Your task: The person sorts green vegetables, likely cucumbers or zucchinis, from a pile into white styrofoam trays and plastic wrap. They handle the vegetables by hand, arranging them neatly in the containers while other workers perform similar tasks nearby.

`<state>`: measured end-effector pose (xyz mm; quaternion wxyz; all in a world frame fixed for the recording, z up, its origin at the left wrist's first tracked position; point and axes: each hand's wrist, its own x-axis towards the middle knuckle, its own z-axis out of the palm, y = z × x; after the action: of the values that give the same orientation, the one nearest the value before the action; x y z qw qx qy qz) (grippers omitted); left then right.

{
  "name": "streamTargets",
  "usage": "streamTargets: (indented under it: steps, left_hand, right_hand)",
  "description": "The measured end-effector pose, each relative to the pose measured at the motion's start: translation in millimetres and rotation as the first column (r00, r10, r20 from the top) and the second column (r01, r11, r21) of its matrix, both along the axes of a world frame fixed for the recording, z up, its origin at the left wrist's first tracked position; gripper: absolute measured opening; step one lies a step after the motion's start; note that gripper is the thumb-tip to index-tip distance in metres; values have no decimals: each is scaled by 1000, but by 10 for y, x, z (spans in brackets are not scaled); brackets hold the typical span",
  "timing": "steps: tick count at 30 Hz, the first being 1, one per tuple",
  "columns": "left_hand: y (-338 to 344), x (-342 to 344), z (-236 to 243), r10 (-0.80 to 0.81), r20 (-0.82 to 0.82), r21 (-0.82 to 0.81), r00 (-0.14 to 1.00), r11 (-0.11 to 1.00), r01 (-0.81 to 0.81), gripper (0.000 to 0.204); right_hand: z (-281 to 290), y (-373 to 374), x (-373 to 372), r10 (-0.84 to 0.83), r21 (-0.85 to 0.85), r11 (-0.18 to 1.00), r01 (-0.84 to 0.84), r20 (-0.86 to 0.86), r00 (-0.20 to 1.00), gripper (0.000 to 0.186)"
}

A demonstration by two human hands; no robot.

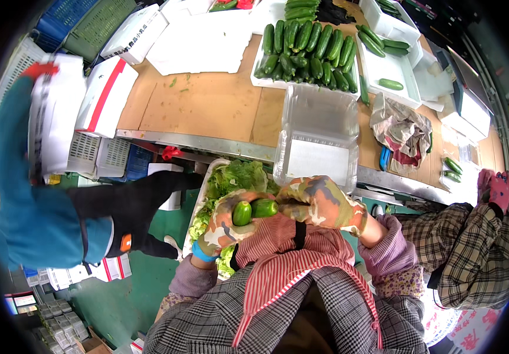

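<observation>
Both my hands wear camouflage-patterned gloves. My left hand (222,221) is closed around two short green cucumbers; one cucumber (242,213) points up toward me and the other cucumber (265,207) lies sideways. Close by that second one's right end is my right hand (322,203), its fingers curled; whatever lies inside them is hidden. Just beyond my hands, a clear plastic clamshell box (319,127) lies open at the table's front edge, with a white pad (322,160) in its base. Further back, a white foam tray (284,85) is heaped with cucumbers.
Below the table edge stands a crate of leafy lettuce (237,180). Another white tray (378,71) holds a few cucumbers, beside a crumpled bag (402,127). At left, a person in teal (48,221) carries a white box (59,112). Someone in plaid (473,253) sits at right.
</observation>
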<state>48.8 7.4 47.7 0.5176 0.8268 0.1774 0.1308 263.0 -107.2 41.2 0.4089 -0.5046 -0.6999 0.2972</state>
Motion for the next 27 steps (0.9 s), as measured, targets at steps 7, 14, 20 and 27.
streamTargets:
  steps: [7,14,20,27]
  left_hand:
    - [52,-9,-45,-103,73,438,992,897,61,42]
    - [39,-34,-235,-106,41,551,994,832,66,43]
    - [64,4,-211,-165,-52,602,985,781,163,47]
    - [126,-40,-350,-313,-144,509,939,790,341,48]
  right_hand:
    - [-34,116,2,-230,-33,972,233,77,970,21]
    - [202,84,-125,13,-97,995,-27,-149,989,29]
    - [-53,114,-87,112,62,991,-119,107,988,31]
    - [-612,10,36,243,7,969,-245,122,962,23]
